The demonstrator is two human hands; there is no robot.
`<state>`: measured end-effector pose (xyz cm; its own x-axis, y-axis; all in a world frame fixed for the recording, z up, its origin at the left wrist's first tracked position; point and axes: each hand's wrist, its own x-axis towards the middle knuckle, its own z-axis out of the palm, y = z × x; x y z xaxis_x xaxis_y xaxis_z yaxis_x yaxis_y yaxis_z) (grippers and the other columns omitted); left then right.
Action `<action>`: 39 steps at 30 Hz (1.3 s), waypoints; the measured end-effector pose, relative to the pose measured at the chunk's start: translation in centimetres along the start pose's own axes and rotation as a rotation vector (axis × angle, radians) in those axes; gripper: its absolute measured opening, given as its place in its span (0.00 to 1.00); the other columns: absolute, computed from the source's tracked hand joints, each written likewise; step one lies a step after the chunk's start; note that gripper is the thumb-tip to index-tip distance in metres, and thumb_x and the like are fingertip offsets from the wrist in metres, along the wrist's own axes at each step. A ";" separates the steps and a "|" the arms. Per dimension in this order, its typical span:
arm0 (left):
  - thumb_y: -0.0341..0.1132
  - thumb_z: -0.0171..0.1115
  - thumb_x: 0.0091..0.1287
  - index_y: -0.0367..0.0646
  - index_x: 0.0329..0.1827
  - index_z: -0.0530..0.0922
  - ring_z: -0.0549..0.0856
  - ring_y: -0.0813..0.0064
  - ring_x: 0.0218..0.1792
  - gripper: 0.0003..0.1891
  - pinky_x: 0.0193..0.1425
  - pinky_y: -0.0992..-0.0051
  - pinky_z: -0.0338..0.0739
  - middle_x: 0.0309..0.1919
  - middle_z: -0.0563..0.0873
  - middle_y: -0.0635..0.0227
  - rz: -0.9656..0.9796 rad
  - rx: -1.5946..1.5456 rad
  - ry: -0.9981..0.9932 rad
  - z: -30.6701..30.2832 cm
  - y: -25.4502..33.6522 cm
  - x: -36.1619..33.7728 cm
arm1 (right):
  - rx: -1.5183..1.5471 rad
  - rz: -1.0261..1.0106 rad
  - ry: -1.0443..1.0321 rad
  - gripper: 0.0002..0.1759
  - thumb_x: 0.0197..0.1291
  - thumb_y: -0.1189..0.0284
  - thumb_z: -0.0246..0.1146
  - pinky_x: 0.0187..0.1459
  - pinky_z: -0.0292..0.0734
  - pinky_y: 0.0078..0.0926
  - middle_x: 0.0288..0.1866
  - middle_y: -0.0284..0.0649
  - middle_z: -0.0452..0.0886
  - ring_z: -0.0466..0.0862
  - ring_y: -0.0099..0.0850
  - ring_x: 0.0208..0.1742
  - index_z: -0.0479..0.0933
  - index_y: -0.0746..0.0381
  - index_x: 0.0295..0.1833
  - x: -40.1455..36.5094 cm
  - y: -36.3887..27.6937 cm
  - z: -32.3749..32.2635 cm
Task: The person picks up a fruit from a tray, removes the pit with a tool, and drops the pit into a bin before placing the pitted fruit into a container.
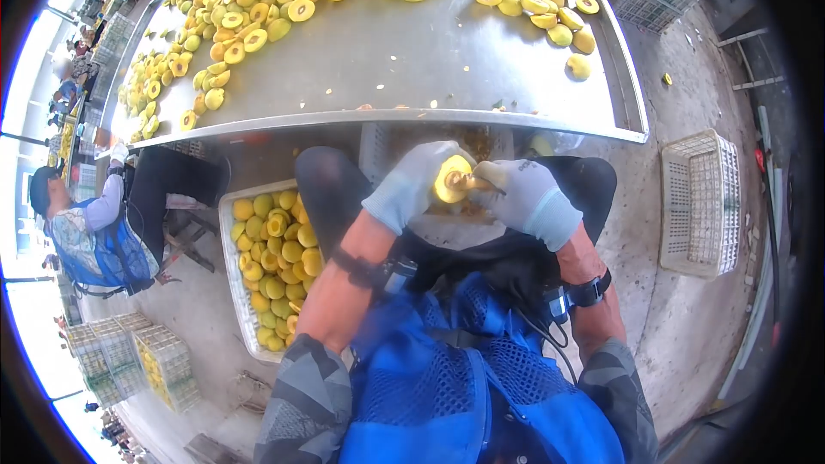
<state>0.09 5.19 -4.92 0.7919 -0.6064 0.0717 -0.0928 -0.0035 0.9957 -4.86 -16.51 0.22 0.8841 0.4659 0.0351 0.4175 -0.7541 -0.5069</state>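
My left hand (411,185), in a grey glove, grips a halved yellow fruit (452,179) with its cut face turned toward me. My right hand (528,198), also gloved, holds a small metal tool (477,179) whose tip sits in the fruit's centre. Both hands are low over my lap, just below the near edge of the metal table (412,77).
Many yellow fruit halves (258,9) lie across the far part of the table. A white crate of yellow fruit (271,258) stands at my left knee. An empty white basket (700,202) sits on the floor at right. Another person (94,223) sits at left near stacked crates (129,357).
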 end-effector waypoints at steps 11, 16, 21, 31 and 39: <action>0.25 0.69 0.55 0.42 0.46 0.83 0.86 0.52 0.43 0.14 0.48 0.65 0.82 0.40 0.87 0.55 -0.299 -0.071 0.101 1.2 -5.0 -0.5 | -0.132 0.111 -0.196 0.16 0.66 0.57 0.64 0.45 0.82 0.44 0.40 0.44 0.88 0.88 0.47 0.44 0.81 0.55 0.52 0.4 -0.5 0.2; 0.37 0.54 0.72 0.38 0.44 0.82 0.84 0.59 0.39 0.12 0.45 0.64 0.81 0.36 0.85 0.55 -0.396 0.071 0.248 1.9 -6.7 -0.1 | -0.269 0.134 -0.237 0.14 0.67 0.59 0.63 0.44 0.83 0.42 0.41 0.43 0.88 0.89 0.45 0.44 0.81 0.56 0.49 0.6 -0.6 0.8; 0.39 0.53 0.75 0.38 0.43 0.82 0.83 0.59 0.38 0.14 0.47 0.63 0.80 0.34 0.85 0.55 -0.168 0.897 0.344 1.2 -9.6 -0.1 | -0.345 0.231 -0.251 0.13 0.68 0.59 0.61 0.44 0.83 0.43 0.40 0.45 0.88 0.89 0.45 0.44 0.80 0.58 0.45 0.6 -0.8 1.7; 0.48 0.54 0.79 0.37 0.58 0.78 0.89 0.68 0.37 0.21 0.37 0.68 0.88 0.42 0.87 0.62 -0.200 -0.369 0.591 -4.9 4.2 -5.3 | 0.376 0.239 0.143 0.16 0.72 0.60 0.62 0.34 0.77 0.43 0.28 0.55 0.82 0.86 0.53 0.34 0.80 0.65 0.44 1.4 -1.0 2.5; 0.39 0.41 0.83 0.35 0.54 0.81 0.88 0.68 0.47 0.20 0.54 0.71 0.83 0.43 0.87 0.59 -0.044 0.198 0.462 -3.6 4.0 -6.0 | 0.317 0.073 0.033 0.17 0.70 0.60 0.63 0.39 0.78 0.48 0.33 0.56 0.84 0.86 0.55 0.38 0.81 0.64 0.48 3.9 -5.7 1.0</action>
<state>-2.81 11.68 -1.18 0.9779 -0.1874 0.0930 -0.1305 -0.1989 0.9713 -4.01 -9.89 2.39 0.9179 0.3966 0.0141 0.2711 -0.6009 -0.7520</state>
